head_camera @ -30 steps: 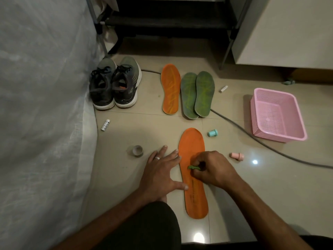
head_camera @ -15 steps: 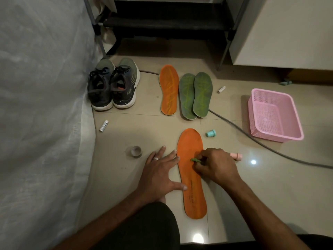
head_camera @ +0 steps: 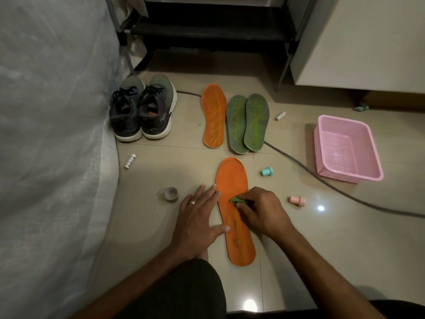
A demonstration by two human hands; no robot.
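Note:
An orange insole point(head_camera: 234, 180) lies lengthwise on the tiled floor in front of me. My left hand point(head_camera: 197, 217) lies flat with straight fingers on the floor, fingertips and thumb touching the insole's left edge. My right hand point(head_camera: 259, 210) pinches a small green crayon-like piece point(head_camera: 235, 199) with its tip on the insole's middle. A second orange insole point(head_camera: 213, 116) and two green insoles point(head_camera: 247, 123), both marked with lines, lie further back.
A pair of dark sneakers point(head_camera: 142, 111) stands at the back left by a plastic-covered bed point(head_camera: 46, 134). A pink basket point(head_camera: 345, 148), a grey cable point(head_camera: 322, 180), a teal cap point(head_camera: 266, 171), a pink cap point(head_camera: 296, 201), a tape roll point(head_camera: 171, 194) and two white sticks point(head_camera: 130, 161) lie around.
My right hand has slid the green piece up the insole, away from me. My left hand has stayed in place against the insole's edge.

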